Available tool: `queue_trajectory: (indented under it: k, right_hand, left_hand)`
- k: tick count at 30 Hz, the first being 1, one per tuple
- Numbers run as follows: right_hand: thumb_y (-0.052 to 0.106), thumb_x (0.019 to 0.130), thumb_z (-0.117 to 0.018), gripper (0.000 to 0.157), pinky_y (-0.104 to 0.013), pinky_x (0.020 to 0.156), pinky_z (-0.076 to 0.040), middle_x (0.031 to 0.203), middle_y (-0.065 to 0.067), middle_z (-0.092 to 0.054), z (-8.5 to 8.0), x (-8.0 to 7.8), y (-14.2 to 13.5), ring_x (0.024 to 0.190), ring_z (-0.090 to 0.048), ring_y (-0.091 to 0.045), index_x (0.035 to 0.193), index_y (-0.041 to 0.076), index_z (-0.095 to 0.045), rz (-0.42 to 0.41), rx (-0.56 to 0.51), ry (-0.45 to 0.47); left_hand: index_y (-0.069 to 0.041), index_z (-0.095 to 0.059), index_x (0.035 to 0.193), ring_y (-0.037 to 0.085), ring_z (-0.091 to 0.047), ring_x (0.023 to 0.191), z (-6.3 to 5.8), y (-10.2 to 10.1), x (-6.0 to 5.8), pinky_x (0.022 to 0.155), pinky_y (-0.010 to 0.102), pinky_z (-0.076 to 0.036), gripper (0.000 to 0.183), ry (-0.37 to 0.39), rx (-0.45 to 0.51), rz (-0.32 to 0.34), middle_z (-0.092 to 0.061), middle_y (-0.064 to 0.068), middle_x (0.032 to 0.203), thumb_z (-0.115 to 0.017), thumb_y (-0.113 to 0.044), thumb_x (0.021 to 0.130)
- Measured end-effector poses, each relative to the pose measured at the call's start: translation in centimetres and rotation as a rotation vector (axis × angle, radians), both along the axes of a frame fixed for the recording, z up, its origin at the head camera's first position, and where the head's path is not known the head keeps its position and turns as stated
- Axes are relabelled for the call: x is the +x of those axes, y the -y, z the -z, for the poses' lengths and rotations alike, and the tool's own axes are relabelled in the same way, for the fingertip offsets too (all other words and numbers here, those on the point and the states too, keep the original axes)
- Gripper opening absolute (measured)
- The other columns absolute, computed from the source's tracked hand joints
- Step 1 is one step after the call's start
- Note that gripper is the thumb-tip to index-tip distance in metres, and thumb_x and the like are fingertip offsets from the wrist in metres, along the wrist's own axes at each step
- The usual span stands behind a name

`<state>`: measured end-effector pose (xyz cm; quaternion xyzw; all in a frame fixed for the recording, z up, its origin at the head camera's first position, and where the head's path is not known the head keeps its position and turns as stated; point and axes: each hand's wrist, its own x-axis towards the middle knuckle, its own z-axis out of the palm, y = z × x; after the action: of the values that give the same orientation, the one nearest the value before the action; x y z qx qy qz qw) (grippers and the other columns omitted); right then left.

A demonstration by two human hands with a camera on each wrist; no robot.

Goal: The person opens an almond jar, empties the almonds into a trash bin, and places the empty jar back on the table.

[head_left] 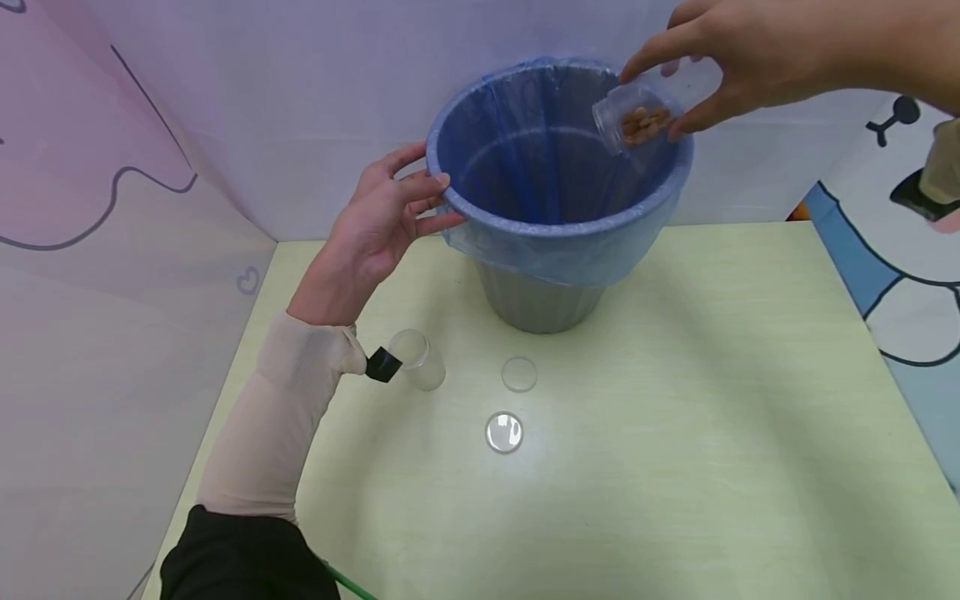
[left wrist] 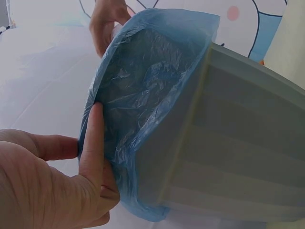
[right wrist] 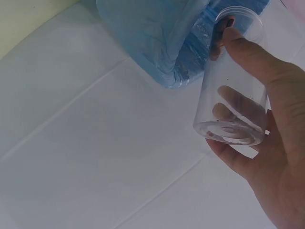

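A grey trash can [head_left: 540, 308], lined with a blue plastic bag [head_left: 570, 254], stands upright at the back of the table. My left hand [head_left: 382, 208] grips the left side of its rim over the bag, with thumb and fingers on either side in the left wrist view. Over the right part of the can's mouth, my right hand [head_left: 738, 54] holds a clear plastic jar [right wrist: 228, 76]. The jar is tilted with its mouth toward the can. Brown nut-like pieces [head_left: 643, 125] lie near that mouth. Whether any are inside the can is hidden.
Another clear jar [head_left: 426, 368] stands on the table [head_left: 675, 417] below my left wrist. Two clear round lids lie to its right, a fainter one [head_left: 519, 374] and a shiny one [head_left: 504, 432]. White cloth [head_left: 337, 117] hangs behind and beside the table.
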<state>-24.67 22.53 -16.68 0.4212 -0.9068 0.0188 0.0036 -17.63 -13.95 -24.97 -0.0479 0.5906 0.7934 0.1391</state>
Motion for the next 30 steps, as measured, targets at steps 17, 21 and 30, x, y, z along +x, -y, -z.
queue_trajectory:
  k: [17,21,30]
  right_hand:
    - [-0.010,0.071,-0.089,0.070,-0.069,0.085,-0.055,0.125,-0.035,-0.057,-0.16,0.41,0.10,0.109,-0.052,-0.051,0.136,0.001,-0.065,-0.005,0.033,-0.039]
    - [-0.011,0.071,-0.089,0.070,-0.068,0.084,-0.055,0.124,-0.035,-0.057,-0.12,0.35,0.06,0.108,-0.052,-0.050,0.135,0.001,-0.065,-0.009,0.035,-0.044]
    - [-0.011,0.068,-0.091,0.069,-0.068,0.082,-0.056,0.122,-0.035,-0.058,-0.19,0.43,0.13,0.106,-0.053,-0.050,0.132,-0.001,-0.067,-0.033,0.022,-0.068]
  left_hand:
    - [-0.016,-0.037,0.159,0.018,-0.067,0.091,0.12,-0.11,-0.11,0.082,0.033,-0.065,0.065,0.002,0.001,0.005,-0.053,0.016,0.152,-0.061,0.001,0.101]
    - [-0.016,-0.036,0.160,0.018,-0.066,0.091,0.19,-0.08,-0.13,0.082,0.033,-0.065,0.066,0.006,0.004,0.005,-0.052,0.016,0.151,-0.061,0.000,0.102]
    - [-0.016,-0.038,0.159,0.018,-0.066,0.090,0.28,-0.10,-0.25,0.081,0.033,-0.065,0.064,0.000,0.004,0.004,-0.055,0.016,0.147,-0.061,0.000,0.101]
